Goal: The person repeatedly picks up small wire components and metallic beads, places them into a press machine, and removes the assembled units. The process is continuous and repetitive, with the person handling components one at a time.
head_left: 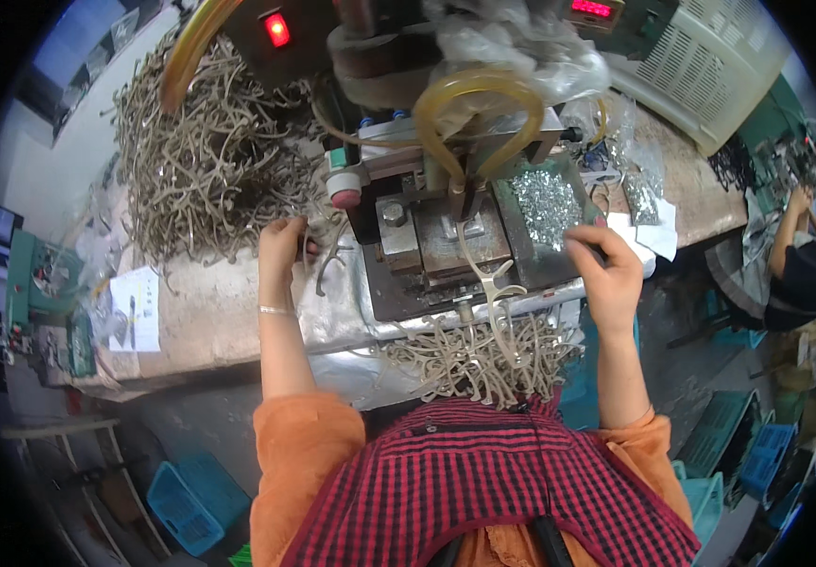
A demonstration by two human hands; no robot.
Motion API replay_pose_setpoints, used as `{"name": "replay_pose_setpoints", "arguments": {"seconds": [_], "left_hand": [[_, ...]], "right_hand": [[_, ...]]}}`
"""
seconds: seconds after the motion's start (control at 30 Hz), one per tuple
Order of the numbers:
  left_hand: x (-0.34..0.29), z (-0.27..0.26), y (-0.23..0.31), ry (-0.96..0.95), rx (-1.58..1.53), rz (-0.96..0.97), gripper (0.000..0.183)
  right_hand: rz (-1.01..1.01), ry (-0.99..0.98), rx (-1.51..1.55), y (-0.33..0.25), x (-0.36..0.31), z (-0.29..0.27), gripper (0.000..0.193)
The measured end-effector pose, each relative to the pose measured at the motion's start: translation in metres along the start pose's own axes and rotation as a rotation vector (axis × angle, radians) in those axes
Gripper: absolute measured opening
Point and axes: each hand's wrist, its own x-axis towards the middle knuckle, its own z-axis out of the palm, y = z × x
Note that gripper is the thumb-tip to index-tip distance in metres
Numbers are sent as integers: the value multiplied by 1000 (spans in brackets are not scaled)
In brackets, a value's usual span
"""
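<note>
A bench press stands in front of me. A forked, curved metal piece sits in it under the punch, its prongs jutting toward me. At the left, my left hand is closed with its fingertips on a curved metal piece at the edge of a large heap of similar pieces. My right hand is raised beside a tray of tiny shiny metal parts, thumb and fingers pinched together. Whatever lies between those fingertips is too small to make out.
More forked pieces lie piled at the bench's front edge, against my checked apron. A yellow hose loops above the press. Paper with a pen lies at left. Blue crates stand on the floor. Another person works far right.
</note>
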Motion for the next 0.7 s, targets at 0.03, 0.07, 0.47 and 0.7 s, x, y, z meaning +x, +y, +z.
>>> {"name": "replay_pose_setpoints", "arguments": {"seconds": [0.03, 0.07, 0.47, 0.7], "left_hand": [[-13, 2, 14, -28, -60, 5, 20], [-20, 4, 27, -62, -119, 13, 19], [-160, 37, 160, -264, -545, 1114, 15], [-158, 62, 165, -256, -556, 1313, 23]], "right_hand": [[-24, -78, 55, -17, 8, 9, 14], [-112, -116, 65, -29, 17, 20, 14], [75, -225, 532, -64, 32, 79, 50], [90, -217, 623, -88, 7, 72, 52]]}}
